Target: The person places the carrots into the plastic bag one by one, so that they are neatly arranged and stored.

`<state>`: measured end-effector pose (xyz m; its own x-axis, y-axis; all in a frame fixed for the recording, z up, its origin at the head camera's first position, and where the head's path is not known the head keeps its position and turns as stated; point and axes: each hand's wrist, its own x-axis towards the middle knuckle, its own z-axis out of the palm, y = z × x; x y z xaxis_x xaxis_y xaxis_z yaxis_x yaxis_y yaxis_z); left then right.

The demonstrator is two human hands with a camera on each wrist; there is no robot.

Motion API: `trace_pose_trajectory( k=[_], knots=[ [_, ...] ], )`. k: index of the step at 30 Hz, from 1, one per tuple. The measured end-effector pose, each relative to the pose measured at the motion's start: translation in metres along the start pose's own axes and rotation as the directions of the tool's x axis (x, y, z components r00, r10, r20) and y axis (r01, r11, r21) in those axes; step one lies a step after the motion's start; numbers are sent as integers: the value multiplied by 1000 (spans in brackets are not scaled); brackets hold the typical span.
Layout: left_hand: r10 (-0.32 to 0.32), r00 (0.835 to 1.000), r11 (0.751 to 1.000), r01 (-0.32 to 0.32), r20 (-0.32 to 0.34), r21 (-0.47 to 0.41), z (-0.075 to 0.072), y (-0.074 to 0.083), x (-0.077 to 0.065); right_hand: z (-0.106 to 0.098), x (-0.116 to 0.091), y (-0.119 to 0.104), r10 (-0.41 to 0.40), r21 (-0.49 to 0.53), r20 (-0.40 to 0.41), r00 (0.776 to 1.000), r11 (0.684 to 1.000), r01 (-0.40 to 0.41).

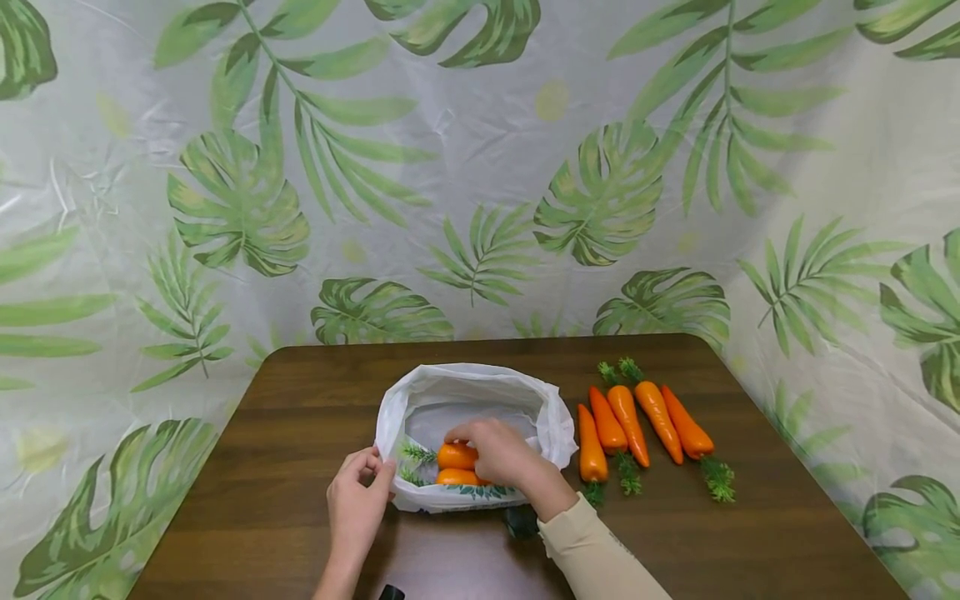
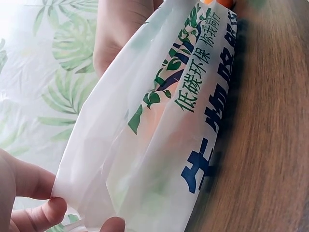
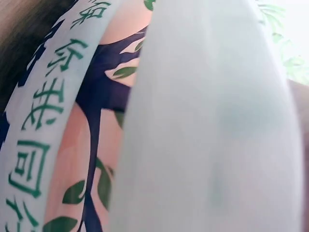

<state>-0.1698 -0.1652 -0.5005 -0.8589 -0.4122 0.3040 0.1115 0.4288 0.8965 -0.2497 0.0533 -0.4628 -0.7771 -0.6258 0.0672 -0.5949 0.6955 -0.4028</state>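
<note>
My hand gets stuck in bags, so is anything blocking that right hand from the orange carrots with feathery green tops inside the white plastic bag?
Nothing visible does. The right hand reaches in through the open top of the bag, right at the carrots; the bag's sides stand around them, not between.

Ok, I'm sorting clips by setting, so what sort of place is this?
Probably an indoor spot set up for filming, though I can't be sure: a leaf-print sheet hangs behind the table, where carrots lie beside a bag.

Head view forward-down, wrist views close, bag in all
</note>
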Motion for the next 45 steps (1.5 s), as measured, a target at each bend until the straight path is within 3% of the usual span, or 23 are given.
trace_pose_trajectory(
  k=[13, 22, 39, 45],
  knots=[
    [6, 1000, 999, -5, -6, 34, 0, 0, -1, 4, 0, 5, 8, -7, 6, 1000, 1000, -8],
    [28, 999, 998, -27, -22, 48, 1, -3, -1, -14, -8, -2, 0, -1, -19, 1000, 1000, 0],
    [37, 999, 998, -36, -27, 44, 1, -4, -1, -56, -37, -1, -4, 52, -210, 978, 999, 16],
    [40, 999, 997, -38, -29, 60, 2, -5, -1, -69, -49, 11, 51, 59, -271, 961, 998, -36]
  ],
)
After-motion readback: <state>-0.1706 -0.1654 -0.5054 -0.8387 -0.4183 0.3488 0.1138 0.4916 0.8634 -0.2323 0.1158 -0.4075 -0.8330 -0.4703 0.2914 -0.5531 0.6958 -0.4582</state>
